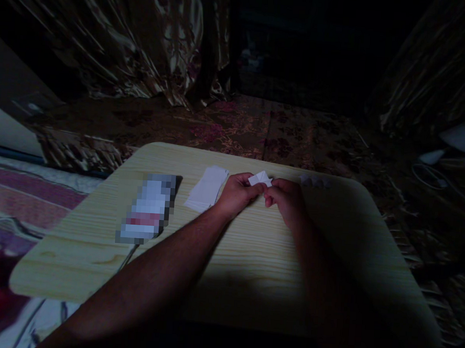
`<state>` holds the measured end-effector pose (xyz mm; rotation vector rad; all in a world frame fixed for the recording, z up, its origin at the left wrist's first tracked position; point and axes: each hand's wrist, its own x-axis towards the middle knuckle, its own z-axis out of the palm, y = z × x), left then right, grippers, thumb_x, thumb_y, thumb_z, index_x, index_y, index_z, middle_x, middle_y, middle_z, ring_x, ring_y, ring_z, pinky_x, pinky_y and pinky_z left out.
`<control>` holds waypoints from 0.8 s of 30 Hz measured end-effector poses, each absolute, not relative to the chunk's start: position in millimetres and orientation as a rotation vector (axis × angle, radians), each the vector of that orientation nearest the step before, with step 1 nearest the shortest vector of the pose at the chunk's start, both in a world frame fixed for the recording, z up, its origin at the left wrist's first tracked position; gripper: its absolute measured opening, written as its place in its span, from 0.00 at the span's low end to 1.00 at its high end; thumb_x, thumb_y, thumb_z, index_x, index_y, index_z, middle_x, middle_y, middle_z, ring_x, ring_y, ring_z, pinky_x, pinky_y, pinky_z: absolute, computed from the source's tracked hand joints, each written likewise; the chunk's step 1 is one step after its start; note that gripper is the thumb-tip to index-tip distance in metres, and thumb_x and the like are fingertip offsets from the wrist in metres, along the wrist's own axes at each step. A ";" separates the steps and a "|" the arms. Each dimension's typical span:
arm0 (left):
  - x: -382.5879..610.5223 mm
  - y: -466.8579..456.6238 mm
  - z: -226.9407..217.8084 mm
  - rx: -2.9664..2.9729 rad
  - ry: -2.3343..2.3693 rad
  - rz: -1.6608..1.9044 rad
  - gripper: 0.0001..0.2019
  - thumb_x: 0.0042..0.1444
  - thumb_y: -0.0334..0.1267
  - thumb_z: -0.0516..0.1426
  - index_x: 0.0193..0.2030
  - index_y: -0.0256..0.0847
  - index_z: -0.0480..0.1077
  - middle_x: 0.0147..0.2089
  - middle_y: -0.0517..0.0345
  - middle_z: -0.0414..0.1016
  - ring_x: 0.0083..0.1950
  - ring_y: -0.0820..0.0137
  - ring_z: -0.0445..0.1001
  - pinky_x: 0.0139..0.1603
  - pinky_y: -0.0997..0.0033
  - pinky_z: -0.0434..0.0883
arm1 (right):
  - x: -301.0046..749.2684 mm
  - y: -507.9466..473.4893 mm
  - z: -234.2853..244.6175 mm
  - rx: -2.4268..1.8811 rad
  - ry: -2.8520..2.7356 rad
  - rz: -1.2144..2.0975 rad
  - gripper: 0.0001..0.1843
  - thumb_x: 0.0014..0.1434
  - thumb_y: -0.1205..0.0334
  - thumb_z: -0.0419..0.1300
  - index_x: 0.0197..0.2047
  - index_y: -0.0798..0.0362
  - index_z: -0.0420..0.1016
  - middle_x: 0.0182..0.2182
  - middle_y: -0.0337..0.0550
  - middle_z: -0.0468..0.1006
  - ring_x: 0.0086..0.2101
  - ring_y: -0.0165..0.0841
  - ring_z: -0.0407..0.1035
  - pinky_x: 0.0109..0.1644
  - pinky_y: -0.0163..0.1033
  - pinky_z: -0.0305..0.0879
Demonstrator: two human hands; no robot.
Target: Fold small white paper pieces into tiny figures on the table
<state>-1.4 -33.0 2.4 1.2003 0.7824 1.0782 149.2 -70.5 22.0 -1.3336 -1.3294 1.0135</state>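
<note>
My left hand (pixel 237 194) and my right hand (pixel 288 200) meet over the far middle of a pale wooden table (pixel 251 259). Both pinch a small folded piece of white paper (pixel 260 179) between fingertips and thumbs, fingers curled closed. A short stack of white paper sheets (pixel 207 188) lies flat just left of my left hand. Further left lies a blurred-out rectangular object (pixel 148 209) on a dark backing.
Several small pale folded pieces (pixel 314 181) sit near the table's far right edge. Patterned carpet (pixel 259 128) and shiny curtains (pixel 126 36) lie beyond. A striped cloth (pixel 14 202) is at the left. White objects and a cable (pixel 433 165) lie at the right.
</note>
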 end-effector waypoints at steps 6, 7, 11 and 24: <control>-0.3 -33.0 2.4 1.143 0.767 1.077 0.16 0.42 0.42 0.70 0.24 0.37 0.68 0.19 0.63 0.67 0.20 0.79 0.60 0.22 0.74 0.53 | 147.6 -70.9 24.4 -1.389 -1.361 0.987 0.09 0.50 0.59 0.59 0.23 0.53 0.73 0.16 0.35 0.71 0.20 0.28 0.64 0.26 0.34 0.57; -0.2 -32.9 2.9 1.133 0.765 1.080 0.15 0.42 0.42 0.69 0.24 0.37 0.68 0.20 0.62 0.67 0.20 0.79 0.60 0.22 0.74 0.53 | 147.5 -71.1 25.0 -1.389 -1.367 0.980 0.09 0.50 0.58 0.59 0.23 0.53 0.73 0.16 0.35 0.72 0.20 0.28 0.64 0.26 0.34 0.58; -0.3 -32.6 5.6 1.075 0.766 1.087 0.15 0.43 0.42 0.68 0.23 0.37 0.67 0.20 0.62 0.68 0.19 0.79 0.60 0.22 0.73 0.53 | 147.7 -72.4 27.7 -1.396 -1.330 0.994 0.06 0.49 0.59 0.60 0.26 0.53 0.73 0.17 0.35 0.73 0.21 0.29 0.65 0.28 0.35 0.60; -0.6 -33.0 6.6 1.071 0.768 1.094 0.14 0.43 0.40 0.67 0.22 0.37 0.66 0.19 0.62 0.66 0.20 0.78 0.60 0.23 0.72 0.53 | 146.8 -73.7 30.6 -1.464 -1.372 0.950 0.07 0.48 0.58 0.60 0.28 0.53 0.74 0.18 0.36 0.75 0.20 0.28 0.64 0.25 0.34 0.56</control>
